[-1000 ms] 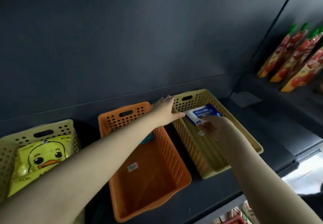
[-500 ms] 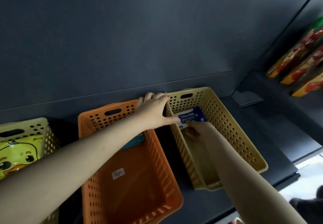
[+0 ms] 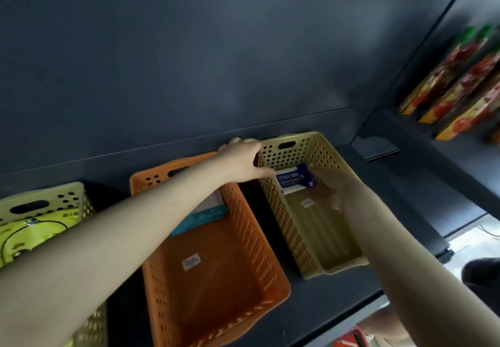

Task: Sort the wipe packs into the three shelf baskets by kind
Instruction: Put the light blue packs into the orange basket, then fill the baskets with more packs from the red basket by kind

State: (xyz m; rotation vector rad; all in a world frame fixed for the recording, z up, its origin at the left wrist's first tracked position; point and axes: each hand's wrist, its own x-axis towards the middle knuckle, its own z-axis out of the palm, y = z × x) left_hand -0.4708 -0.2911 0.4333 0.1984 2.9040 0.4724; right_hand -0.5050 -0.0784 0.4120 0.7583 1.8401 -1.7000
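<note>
Head view: left hand [image 3: 242, 158] gripping rim of basket [image 3: 343, 264], right hand [image 3: 334, 188] pinching blue pack [image 3: 292, 180] at back wall. Lower flat, label up, then release; brace basket against sliding.

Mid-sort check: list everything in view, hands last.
tan basket: one, tan, right of the row
orange basket: one, orange, middle
yellow basket: one, pale yellow, left
blue wipe pack: one, blue and white, far end of tan basket
duck pack: one, yellow, in yellow basket
teal pack: one, teal and white, far end of orange basket
pouches: several, red and orange, blurred, right side shelf
left hand: one, grips tan basket's far left corner
right hand: one, fingers hold blue wipe pack
</note>
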